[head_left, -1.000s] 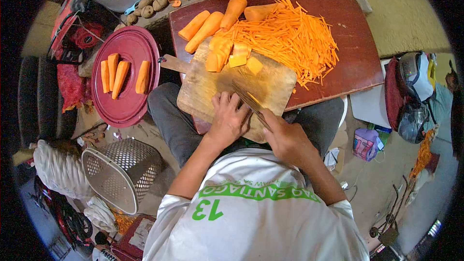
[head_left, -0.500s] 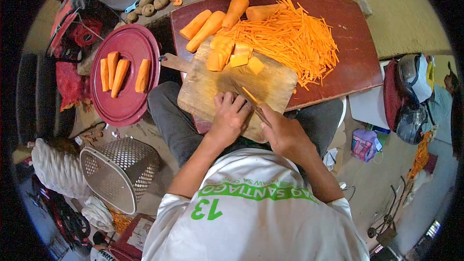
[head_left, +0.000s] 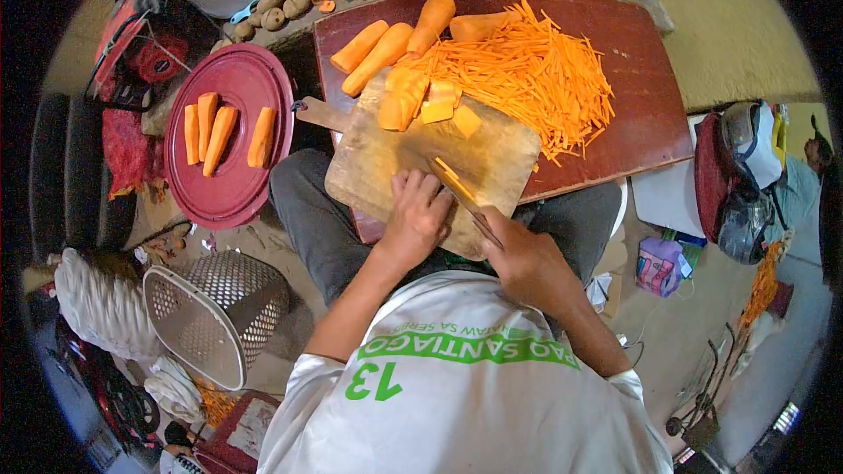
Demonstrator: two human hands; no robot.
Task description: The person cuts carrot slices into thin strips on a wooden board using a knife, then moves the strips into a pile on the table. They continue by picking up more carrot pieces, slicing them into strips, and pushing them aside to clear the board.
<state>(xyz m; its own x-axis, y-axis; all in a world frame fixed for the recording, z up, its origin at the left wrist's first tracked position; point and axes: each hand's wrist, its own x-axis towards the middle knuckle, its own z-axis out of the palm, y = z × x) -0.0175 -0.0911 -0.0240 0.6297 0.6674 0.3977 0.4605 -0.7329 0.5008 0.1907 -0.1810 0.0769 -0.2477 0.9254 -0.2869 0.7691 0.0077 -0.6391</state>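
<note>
My right hand point(head_left: 520, 250) grips a knife point(head_left: 470, 199) by its handle, the blade angled across a wooden cutting board point(head_left: 364, 162). Thin carrot strips point(head_left: 453, 177) lie along the blade's right side. Close by on the left, my left hand point(head_left: 420, 212) has its fingers curled down on the board; whatever sits beneath the fingertips is hidden. Carrot slices point(head_left: 402, 101) and flat cut carrot pieces point(head_left: 439, 105) rest at the board's far edge. Beyond them, a large heap of carrot strips point(head_left: 553, 79) covers part of the red table point(head_left: 641, 88).
Whole peeled carrots point(head_left: 383, 57) lie on the table's far left. More carrots point(head_left: 219, 136) are on a round red lid point(head_left: 237, 193) at left. A white plastic basket point(head_left: 241, 298) stands on the floor. Potatoes point(head_left: 272, 17) sit beyond, and a helmet point(head_left: 742, 233) at right.
The knife and my right hand have shifted slightly to the right and toward me. One more carrot strip shows beside the blade. My left hand stays nearly in place.
</note>
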